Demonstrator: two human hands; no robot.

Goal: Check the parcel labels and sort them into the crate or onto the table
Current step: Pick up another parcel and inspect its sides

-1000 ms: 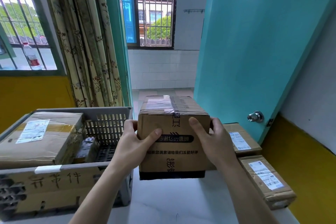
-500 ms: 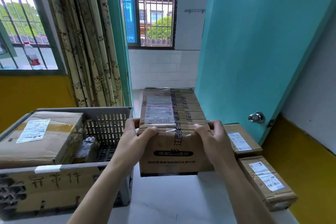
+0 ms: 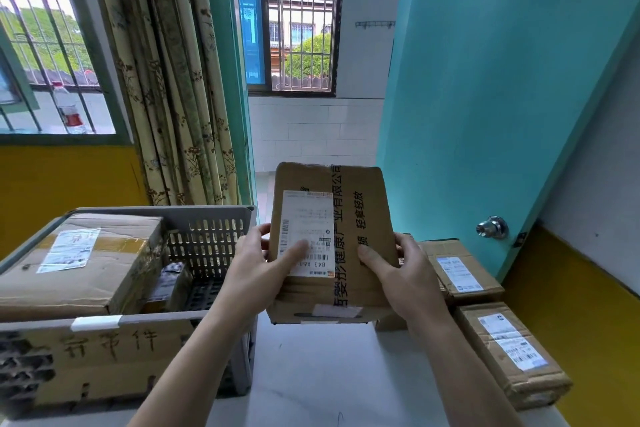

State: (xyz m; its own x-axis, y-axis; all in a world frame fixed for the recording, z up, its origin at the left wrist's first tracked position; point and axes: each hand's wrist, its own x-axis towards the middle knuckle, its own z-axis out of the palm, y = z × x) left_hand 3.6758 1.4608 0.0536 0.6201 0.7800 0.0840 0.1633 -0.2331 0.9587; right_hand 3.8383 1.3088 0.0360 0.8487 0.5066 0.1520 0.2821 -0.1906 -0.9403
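Observation:
I hold a brown cardboard parcel (image 3: pixel 349 218) up above the white table (image 3: pixel 329 374), tilted so its labelled face points at me. A white shipping label (image 3: pixel 308 225) with barcodes covers its left half, beside black printed tape. My left hand (image 3: pixel 263 274) grips the parcel's left edge, thumb lying on the label's lower part. My right hand (image 3: pixel 405 274) grips the right edge, thumb on the front. The grey slotted crate (image 3: pixel 207 236) stands at the left, holding a large labelled parcel (image 3: pixel 83 263) and a small dark packet (image 3: pixel 169 282).
Two labelled cardboard parcels lie on the table's right side, one behind (image 3: pixel 460 270) and one nearer (image 3: pixel 509 354). A cardboard sign (image 3: pixel 104 354) with handwriting fronts the crate. A teal door (image 3: pixel 485 97) with a metal knob (image 3: pixel 491 227) stands at the right, curtains at the left.
Both hands have tipped the parcel toward me, so its top face with the shipping label now faces the camera. The thumbs have shifted onto that face.

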